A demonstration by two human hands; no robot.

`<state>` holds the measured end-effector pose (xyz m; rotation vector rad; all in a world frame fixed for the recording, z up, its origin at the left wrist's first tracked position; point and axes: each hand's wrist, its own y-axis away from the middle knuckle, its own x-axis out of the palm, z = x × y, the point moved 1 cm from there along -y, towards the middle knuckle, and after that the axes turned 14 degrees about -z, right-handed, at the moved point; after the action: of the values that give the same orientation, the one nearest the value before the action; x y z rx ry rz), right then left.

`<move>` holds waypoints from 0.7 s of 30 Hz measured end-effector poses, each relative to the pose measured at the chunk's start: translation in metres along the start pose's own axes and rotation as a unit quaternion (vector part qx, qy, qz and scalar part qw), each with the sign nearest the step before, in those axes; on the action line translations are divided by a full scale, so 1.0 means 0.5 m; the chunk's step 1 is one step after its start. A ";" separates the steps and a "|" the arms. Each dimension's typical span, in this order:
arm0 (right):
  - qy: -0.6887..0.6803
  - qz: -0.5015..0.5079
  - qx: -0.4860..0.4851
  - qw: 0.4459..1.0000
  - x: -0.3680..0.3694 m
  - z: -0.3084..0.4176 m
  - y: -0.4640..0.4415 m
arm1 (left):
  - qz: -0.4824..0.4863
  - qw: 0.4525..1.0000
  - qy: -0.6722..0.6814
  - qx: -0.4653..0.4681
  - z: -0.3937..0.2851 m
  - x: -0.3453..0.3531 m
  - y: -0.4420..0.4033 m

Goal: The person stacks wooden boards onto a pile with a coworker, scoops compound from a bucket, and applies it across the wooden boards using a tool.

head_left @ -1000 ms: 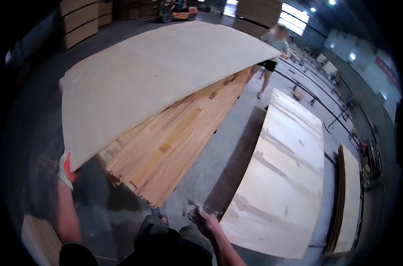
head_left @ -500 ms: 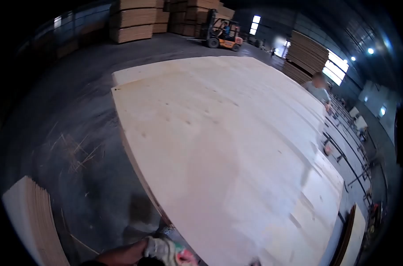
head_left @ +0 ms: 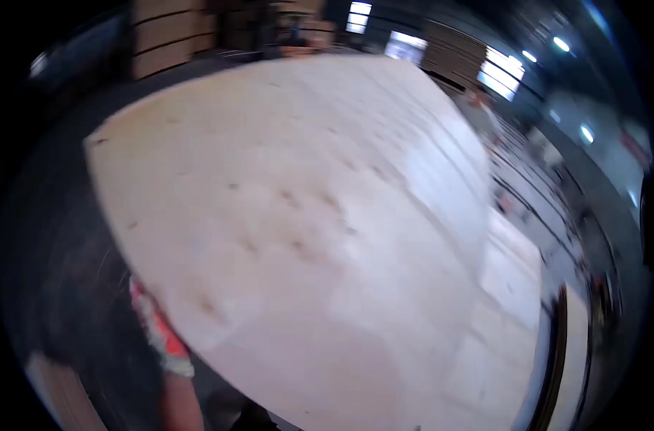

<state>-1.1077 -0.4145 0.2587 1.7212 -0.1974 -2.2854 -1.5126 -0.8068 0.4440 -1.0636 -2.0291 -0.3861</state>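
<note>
A large pale wood veneer sheet [head_left: 291,273] with dark knots and streaks fills the middle of the head view, its surface bulging toward me. At its left edge is my left hand [head_left: 159,332], in a white and red work glove. The gloved fingers close on that edge, partly hidden and blurred by motion. Other pale sheets [head_left: 510,276] show beneath and beyond its right side. My right hand is out of sight.
A person [head_left: 479,118] stands at the far right side of the sheets. Stacked boards [head_left: 165,39] rise at the back left, with another stack [head_left: 453,54] at the back right. A board pile [head_left: 65,391] lies low left. Metal framework [head_left: 557,215] runs along the right.
My left hand has moved forward and left along the sheet's edge. The top sheet has shifted and now bulges upward. The view has turned, and the forklift at the back is mostly hidden.
</note>
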 end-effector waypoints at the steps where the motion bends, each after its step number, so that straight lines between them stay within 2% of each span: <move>1: -0.010 0.009 0.017 1.000 0.061 -0.024 -0.005 | 0.033 0.999 0.008 -0.026 0.013 0.041 0.024; 4: -0.045 0.058 0.030 0.997 0.239 -0.090 -0.019 | 0.155 0.978 -0.137 0.025 0.051 0.158 0.132; 6: -0.105 0.025 -0.078 0.991 0.410 -0.116 -0.056 | 0.257 0.947 -0.181 0.068 0.077 0.259 0.238; 7: -0.142 0.056 -0.072 0.986 0.515 -0.135 -0.078 | 0.304 0.927 -0.200 0.090 0.090 0.302 0.302; 8: -0.103 0.146 -0.056 0.982 0.554 -0.109 -0.130 | 0.372 0.901 -0.197 0.103 0.102 0.355 0.416; 10: -0.271 0.063 0.074 0.958 0.471 -0.067 -0.133 | 0.462 0.858 -0.184 0.132 0.110 0.425 0.570; 12: -0.281 0.128 0.012 0.951 0.612 -0.057 -0.157 | 0.548 0.809 -0.151 0.150 0.108 0.465 0.700; 14: -0.327 0.153 -0.005 0.933 0.572 -0.056 -0.187 | 0.622 0.760 -0.105 0.157 0.103 0.520 0.875; 18: -0.375 0.055 -0.038 0.925 0.541 -0.124 -0.272 | 0.732 0.667 0.017 0.137 0.073 0.552 1.238; 19: -0.379 0.047 -0.015 0.924 0.530 -0.134 -0.305 | 0.750 0.646 0.045 0.130 0.058 0.556 1.315; 21: -0.466 0.102 0.152 0.866 0.516 -0.216 -0.381 | 0.781 0.607 0.093 0.109 0.037 0.555 1.473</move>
<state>-1.0961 -0.3033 -0.0606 0.4822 -0.9094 -2.8060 -1.0285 -0.2006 0.5783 -2.0076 -0.3364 0.6503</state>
